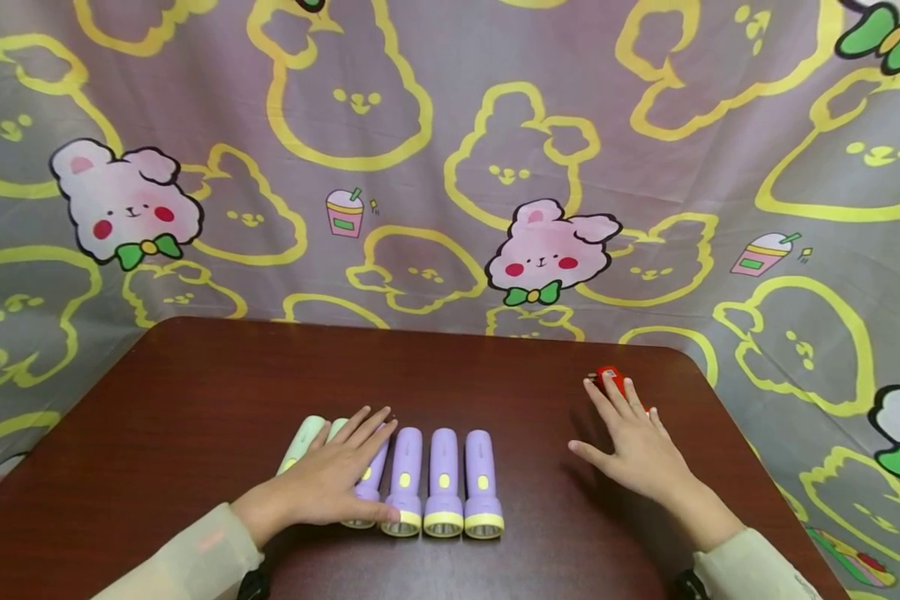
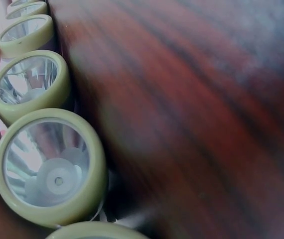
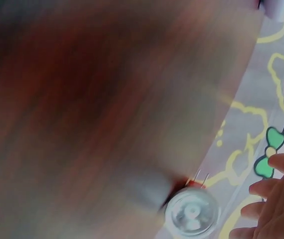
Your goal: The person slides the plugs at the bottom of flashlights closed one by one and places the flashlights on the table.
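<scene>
Several purple flashlights (image 1: 444,479) with yellow buttons and yellow rims lie side by side, lens ends toward me. Two pale green flashlights (image 1: 302,442) continue the row on the left, partly hidden by my left hand (image 1: 333,475). That hand lies over the green ones and the leftmost purple one, fingers extended, thumb at a purple flashlight's lens rim. Yellow-rimmed lenses (image 2: 52,167) line up beside it in the left wrist view. My right hand (image 1: 637,450) is spread, fingertips overlapping a red flashlight (image 1: 611,373) with two metal prongs; its round clear lens (image 3: 192,213) shows in the right wrist view.
The dark brown wooden table (image 1: 420,367) has rounded far corners. Behind it and along its right side hangs a grey-pink curtain (image 1: 420,192) printed with yellow outlines and cartoon rabbits.
</scene>
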{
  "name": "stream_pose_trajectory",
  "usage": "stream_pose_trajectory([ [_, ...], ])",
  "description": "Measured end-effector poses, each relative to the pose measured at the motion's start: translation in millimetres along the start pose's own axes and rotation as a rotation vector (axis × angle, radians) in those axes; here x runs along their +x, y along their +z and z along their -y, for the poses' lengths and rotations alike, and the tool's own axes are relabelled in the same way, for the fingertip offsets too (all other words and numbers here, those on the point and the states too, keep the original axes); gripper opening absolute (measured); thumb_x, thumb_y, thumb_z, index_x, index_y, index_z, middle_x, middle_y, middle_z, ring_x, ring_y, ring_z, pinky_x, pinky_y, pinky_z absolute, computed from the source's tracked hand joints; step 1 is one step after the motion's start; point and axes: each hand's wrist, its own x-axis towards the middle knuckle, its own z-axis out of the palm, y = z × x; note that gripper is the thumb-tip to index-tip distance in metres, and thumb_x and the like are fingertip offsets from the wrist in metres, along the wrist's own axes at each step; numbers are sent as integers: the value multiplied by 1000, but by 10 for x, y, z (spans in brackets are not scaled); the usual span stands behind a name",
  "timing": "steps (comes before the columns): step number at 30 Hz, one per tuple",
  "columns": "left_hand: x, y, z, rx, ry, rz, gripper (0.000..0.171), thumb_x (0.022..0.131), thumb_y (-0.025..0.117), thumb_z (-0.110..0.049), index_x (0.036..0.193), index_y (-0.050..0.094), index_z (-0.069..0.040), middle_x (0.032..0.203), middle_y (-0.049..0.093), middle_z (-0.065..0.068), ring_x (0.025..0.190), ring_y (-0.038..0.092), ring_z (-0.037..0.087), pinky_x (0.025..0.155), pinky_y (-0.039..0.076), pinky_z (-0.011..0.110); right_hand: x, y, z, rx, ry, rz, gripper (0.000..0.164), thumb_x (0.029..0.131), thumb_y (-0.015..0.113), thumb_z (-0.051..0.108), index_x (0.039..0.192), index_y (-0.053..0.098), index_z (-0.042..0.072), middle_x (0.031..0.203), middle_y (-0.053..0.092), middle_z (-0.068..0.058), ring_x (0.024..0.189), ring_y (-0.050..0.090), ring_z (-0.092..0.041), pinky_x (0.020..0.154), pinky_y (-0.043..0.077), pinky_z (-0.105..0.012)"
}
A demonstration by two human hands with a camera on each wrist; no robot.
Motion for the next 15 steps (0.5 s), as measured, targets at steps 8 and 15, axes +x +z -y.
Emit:
stream_pose_trajectory([
  [8,-6,-18,-20,-6,7,6,115,74,60,-83,156,30,-8,165,23,11,152,20,40,107,21,77,48,-40,-171,0,40,19,92,90,64,58,159,23,13,165,16,-22,150,11,-49,105,19,-80],
  [15,-2,-16,-19,-6,-2,16,115,74,61,-81,157,28,-8,166,22,10,152,19,40,107,21,77,124,-83,-330,7,67,31,93,90,62,59,158,23,10,162,18,-28,147,12,-55,103,20,-81],
])
